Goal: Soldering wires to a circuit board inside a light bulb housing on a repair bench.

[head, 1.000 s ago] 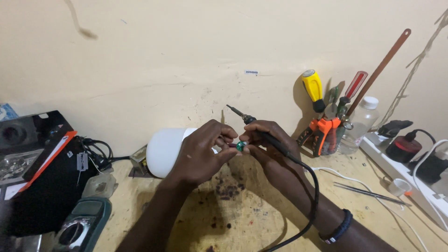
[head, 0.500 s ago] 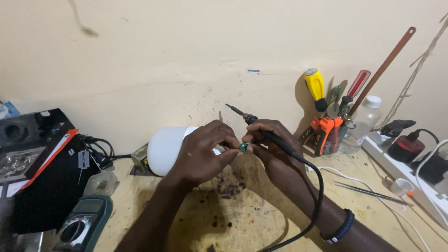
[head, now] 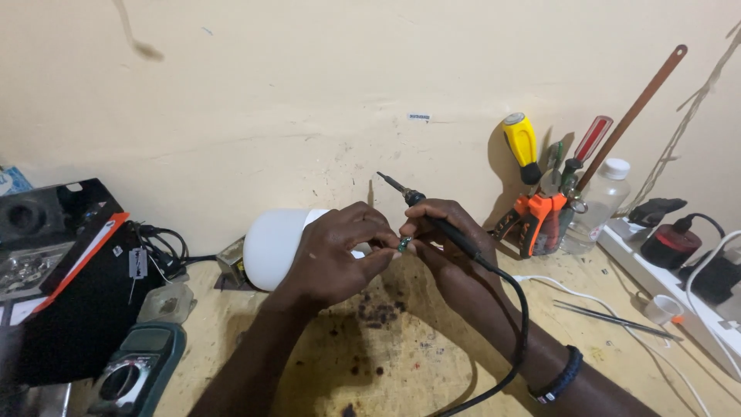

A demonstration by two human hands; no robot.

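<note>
**Hot iron close to fingertips over a scorched bench**

Far left: black case [head: 54,262] with orange edge, cut off by the frame; contents unreadable. Below it, green multimeter [head: 135,374], dial visible, display partly out of view. Tangle of black cable [head: 162,243] near the wall.

Centre-left: white bulb dome [head: 274,247] lying on its side against the left hand [head: 332,259]. Left hand clenched around the bulb's base end, fingertips pinching a small green part [head: 404,245] jointly with the right hand. Part itself too small to identify; join to the bulb hidden by the fingers.

Centre: right hand [head: 444,239] closed on the black soldering iron [head: 432,216], shaft held pen-fashion, tip angled up and left toward the wall, clear of the part. Cord [head: 517,324] looping down across the wrist.

Risks, as judged: tip just beside the left fingertips, so a slip could burn skin or the plastic dome. Cord drag could tug the iron off line. Pinched part could drop onto the burn-marked benchtop [head: 386,347] and vanish among the dark spots.

Right: cluster of screwdrivers and orange-handled pliers [head: 540,212], clear plastic bottle [head: 598,205], white power strip [head: 679,293] with plugs, partly cut off. Whether the iron is powered: cannot tell.
</note>
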